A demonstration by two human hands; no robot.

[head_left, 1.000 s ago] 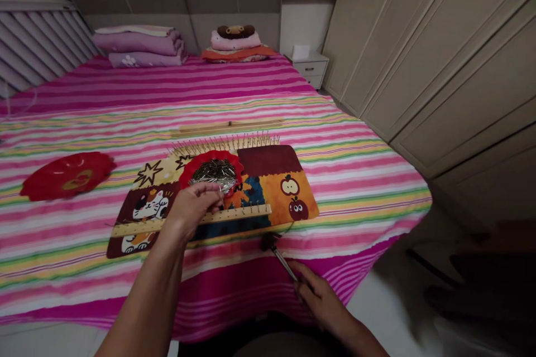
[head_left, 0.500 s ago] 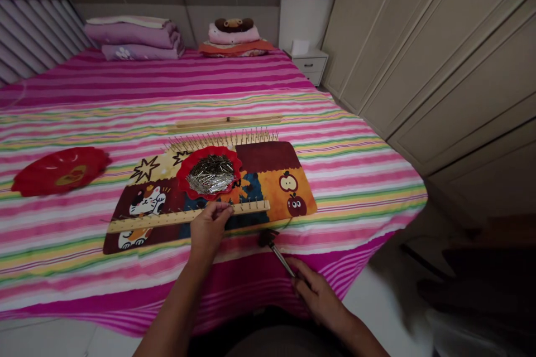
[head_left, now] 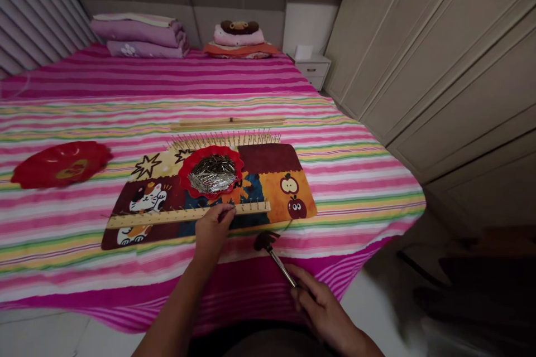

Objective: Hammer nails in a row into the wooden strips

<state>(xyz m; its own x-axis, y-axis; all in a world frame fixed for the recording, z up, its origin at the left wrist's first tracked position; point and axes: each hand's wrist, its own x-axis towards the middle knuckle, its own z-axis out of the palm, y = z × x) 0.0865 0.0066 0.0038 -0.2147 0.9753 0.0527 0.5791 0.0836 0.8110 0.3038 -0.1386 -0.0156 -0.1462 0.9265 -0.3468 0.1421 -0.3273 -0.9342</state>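
A narrow wooden strip [head_left: 167,216] lies across the near part of a patterned mat [head_left: 268,156], with several nails standing along it. My left hand [head_left: 214,226] rests at the strip, thumb and forefinger pinched on a nail that the fingers mostly hide. Below the mat's near edge, my right hand [head_left: 316,298] grips a hammer [head_left: 281,266] by its handle. Its dark head points up and to the left, apart from the strip. Behind the left hand, a red scalloped bowl [head_left: 184,179] holds a heap of loose nails [head_left: 213,173].
A second strip [head_left: 221,138], thick with upright nails, lies at the mat's far edge. Farther back are plain wooden strips [head_left: 230,122]. An empty-looking red dish [head_left: 62,164] sits left on the striped bed. Folded bedding [head_left: 138,33] is at the headboard; wardrobes [head_left: 419,67] stand right.
The hammer head has shifted slightly left and my right hand a little lower. My left hand stays pinched at the strip. The view has tilted slightly.
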